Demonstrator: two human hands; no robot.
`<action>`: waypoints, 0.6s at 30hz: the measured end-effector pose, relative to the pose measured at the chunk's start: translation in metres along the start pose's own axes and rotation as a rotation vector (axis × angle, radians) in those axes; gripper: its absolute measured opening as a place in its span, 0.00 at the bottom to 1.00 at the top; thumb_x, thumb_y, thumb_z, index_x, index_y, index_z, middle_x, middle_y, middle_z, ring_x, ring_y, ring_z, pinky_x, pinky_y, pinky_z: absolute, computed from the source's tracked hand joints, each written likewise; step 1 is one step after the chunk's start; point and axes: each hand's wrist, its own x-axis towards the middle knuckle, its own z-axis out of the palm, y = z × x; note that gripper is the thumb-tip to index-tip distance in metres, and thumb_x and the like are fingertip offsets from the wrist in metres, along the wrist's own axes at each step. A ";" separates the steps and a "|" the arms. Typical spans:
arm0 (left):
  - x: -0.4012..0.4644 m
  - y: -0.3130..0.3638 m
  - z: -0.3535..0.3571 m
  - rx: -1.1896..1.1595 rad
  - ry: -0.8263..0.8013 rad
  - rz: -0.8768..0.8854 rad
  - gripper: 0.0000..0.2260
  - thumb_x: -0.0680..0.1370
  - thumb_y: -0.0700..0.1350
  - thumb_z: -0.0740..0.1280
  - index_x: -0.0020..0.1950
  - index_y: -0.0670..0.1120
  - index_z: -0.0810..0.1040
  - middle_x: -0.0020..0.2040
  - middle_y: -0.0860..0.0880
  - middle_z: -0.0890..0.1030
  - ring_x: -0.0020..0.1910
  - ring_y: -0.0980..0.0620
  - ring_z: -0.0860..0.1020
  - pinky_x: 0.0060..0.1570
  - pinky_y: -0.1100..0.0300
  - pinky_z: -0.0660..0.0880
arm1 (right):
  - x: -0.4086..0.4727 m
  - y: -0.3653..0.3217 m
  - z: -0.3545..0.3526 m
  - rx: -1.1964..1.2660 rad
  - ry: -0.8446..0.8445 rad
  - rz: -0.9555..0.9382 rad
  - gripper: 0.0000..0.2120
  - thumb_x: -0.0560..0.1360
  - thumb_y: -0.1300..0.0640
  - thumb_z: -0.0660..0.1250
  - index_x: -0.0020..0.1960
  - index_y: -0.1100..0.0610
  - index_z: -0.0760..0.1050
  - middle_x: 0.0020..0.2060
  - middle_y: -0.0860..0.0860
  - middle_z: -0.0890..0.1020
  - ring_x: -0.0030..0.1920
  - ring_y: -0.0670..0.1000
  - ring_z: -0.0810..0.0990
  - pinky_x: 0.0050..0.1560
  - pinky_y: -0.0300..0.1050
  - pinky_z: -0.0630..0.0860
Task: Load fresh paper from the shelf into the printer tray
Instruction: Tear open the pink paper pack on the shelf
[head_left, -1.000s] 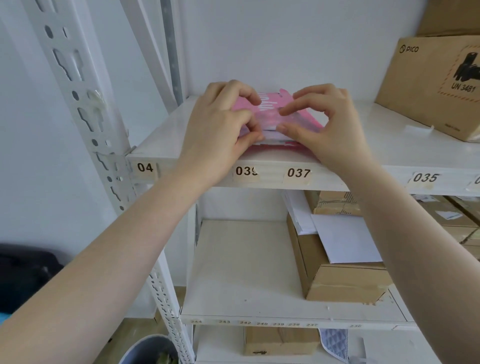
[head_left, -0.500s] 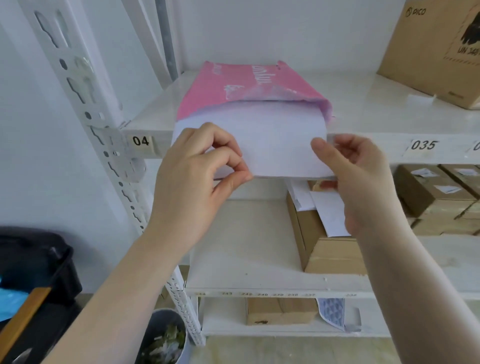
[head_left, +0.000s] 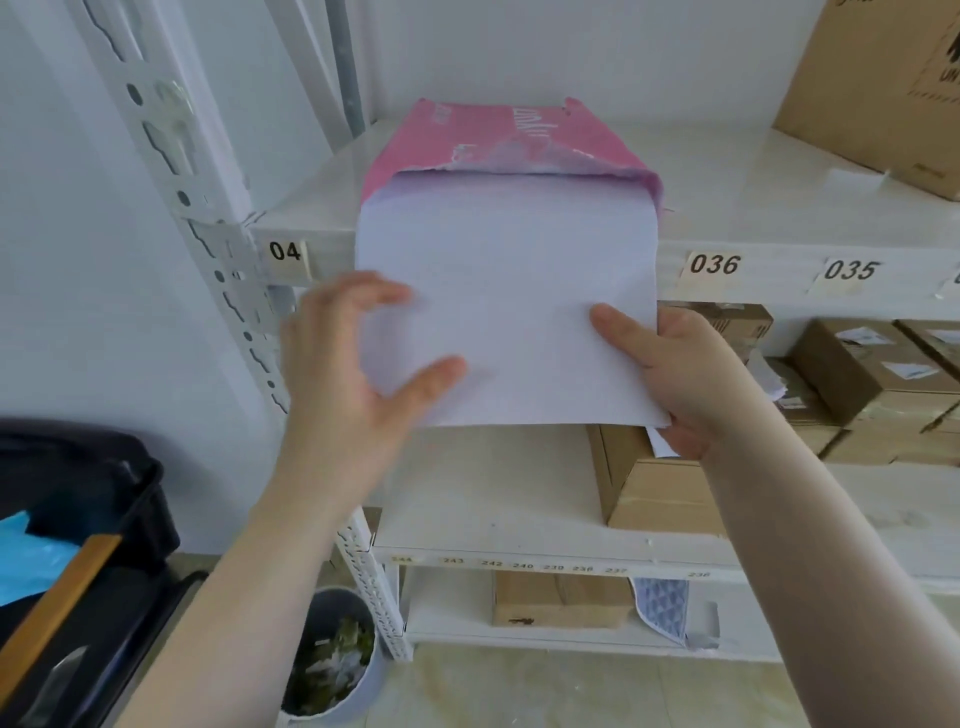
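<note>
A torn-open pink paper wrapper (head_left: 493, 145) lies on the white upper shelf (head_left: 753, 208). A stack of white paper (head_left: 509, 291) sticks halfway out of it, past the shelf's front edge. My right hand (head_left: 675, 379) grips the stack's lower right corner, thumb on top. At the stack's lower left edge my left hand (head_left: 353, 384) has its fingers spread and blurred, thumb near the sheet, not clamped on it. The printer is not in view.
Brown cardboard boxes sit on the middle shelf (head_left: 660, 488) and at the upper right (head_left: 883, 88). The white perforated shelf upright (head_left: 208, 218) stands at left. A black bin with blue plastic (head_left: 78, 519) and a round waste bin (head_left: 332, 660) are below left.
The paper stack has slid further out of the pink wrapper toward me. My left hand has let go and spread its fingers; my right hand still holds the corner.
</note>
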 end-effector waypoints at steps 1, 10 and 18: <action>0.004 -0.005 -0.004 -0.056 0.066 -0.132 0.28 0.65 0.63 0.69 0.60 0.52 0.70 0.63 0.54 0.70 0.66 0.55 0.67 0.66 0.55 0.65 | -0.002 0.002 -0.002 -0.001 -0.008 -0.007 0.08 0.75 0.56 0.66 0.47 0.59 0.81 0.42 0.51 0.87 0.43 0.51 0.86 0.41 0.44 0.82; -0.009 -0.010 -0.007 -0.816 -0.423 -0.826 0.19 0.66 0.62 0.65 0.48 0.52 0.84 0.48 0.51 0.87 0.46 0.52 0.85 0.38 0.59 0.81 | -0.039 0.054 -0.016 -0.002 -0.042 0.046 0.07 0.72 0.55 0.67 0.43 0.58 0.82 0.38 0.51 0.87 0.39 0.50 0.86 0.36 0.43 0.82; -0.064 -0.025 0.001 -0.682 -0.409 -0.791 0.14 0.68 0.50 0.69 0.49 0.46 0.82 0.46 0.47 0.87 0.44 0.48 0.85 0.42 0.56 0.82 | -0.076 0.094 -0.025 0.074 -0.132 0.223 0.10 0.67 0.54 0.69 0.44 0.60 0.82 0.40 0.54 0.87 0.39 0.52 0.86 0.35 0.43 0.81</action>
